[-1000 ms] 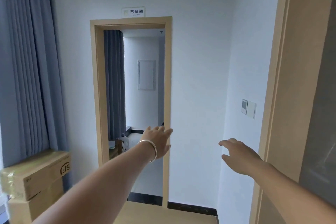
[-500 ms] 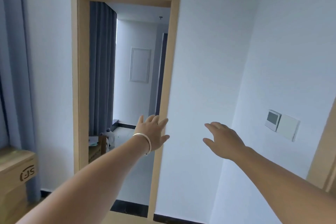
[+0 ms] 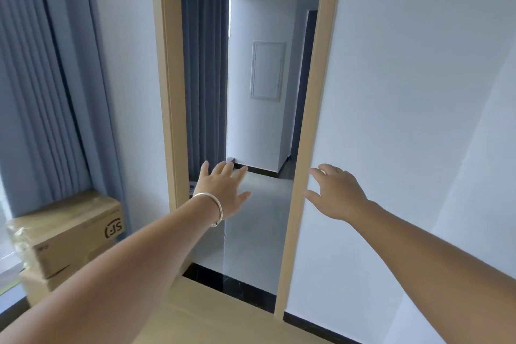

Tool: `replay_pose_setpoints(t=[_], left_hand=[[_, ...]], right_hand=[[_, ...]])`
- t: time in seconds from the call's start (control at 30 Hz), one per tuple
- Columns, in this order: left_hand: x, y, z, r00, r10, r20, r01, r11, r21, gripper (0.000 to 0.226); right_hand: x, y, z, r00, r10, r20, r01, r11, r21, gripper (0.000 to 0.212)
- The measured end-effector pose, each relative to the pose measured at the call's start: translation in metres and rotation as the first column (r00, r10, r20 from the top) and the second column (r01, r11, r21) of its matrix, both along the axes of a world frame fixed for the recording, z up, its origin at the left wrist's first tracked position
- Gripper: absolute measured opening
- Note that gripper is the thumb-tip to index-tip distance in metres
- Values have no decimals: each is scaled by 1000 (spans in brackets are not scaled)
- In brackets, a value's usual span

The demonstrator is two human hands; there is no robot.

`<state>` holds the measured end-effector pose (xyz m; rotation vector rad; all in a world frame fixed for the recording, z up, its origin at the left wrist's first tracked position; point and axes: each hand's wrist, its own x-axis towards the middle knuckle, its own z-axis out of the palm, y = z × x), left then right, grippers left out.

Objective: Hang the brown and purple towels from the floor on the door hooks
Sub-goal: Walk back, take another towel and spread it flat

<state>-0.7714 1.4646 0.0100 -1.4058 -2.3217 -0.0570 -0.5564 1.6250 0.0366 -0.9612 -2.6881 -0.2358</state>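
Note:
No towel, door leaf or hook shows in this view. Both my arms stretch forward toward an open doorway with a light wooden frame (image 3: 314,131). My left hand (image 3: 223,190), with a silver bangle at the wrist, hangs in front of the opening with its fingers spread and holds nothing. My right hand (image 3: 336,194) is at the same height, in front of the frame's right post, fingers loosely extended and empty.
Stacked cardboard boxes (image 3: 69,234) stand at the left under grey-blue curtains (image 3: 42,78). Past the doorway lies a grey tiled floor (image 3: 251,232), another curtain (image 3: 205,70) and a white wall panel (image 3: 268,70). A white wall (image 3: 418,120) fills the right.
The doorway has come closer and fills more of the view; the sign above it and the wall switch at right have left the frame. Both hands stay extended and empty.

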Motion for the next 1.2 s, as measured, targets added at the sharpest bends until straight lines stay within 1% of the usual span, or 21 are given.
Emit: replay_pose_setpoints(t=[0.13,0.27,0.37,0.53,0.7,0.9,1.0,1.2], left_hand=[[-47,3,-7,989,145,1,-145,989,-25,66],[-85,5,-9,958,284,-26,-285,957,-55,67],[-110,2,-13,924,382,-20,-382,920,-89,67],[-142,-17,-30,841,540,17,-535,837,-118,67],[-163,-54,-53,768,641,13,-631,759,-159,65],[-206,-109,-87,632,772,64,-750,631,-201,67],[-238,-138,-107,583,807,90,-782,588,-208,67],[-323,-204,-157,489,859,152,-829,512,-227,66]], right_hand=[[-68,28,-11,988,154,-12,-154,988,-6,58],[-131,61,-13,955,296,10,-296,955,11,57],[-179,80,-15,916,400,34,-401,915,38,58],[-254,86,-30,821,568,55,-568,823,-11,62],[-313,61,-55,723,687,67,-684,726,-63,61],[-389,12,-86,599,796,82,-788,605,-115,62],[-433,-18,-104,546,830,110,-820,557,-130,63],[-540,-93,-139,433,874,222,-863,473,-177,64]])
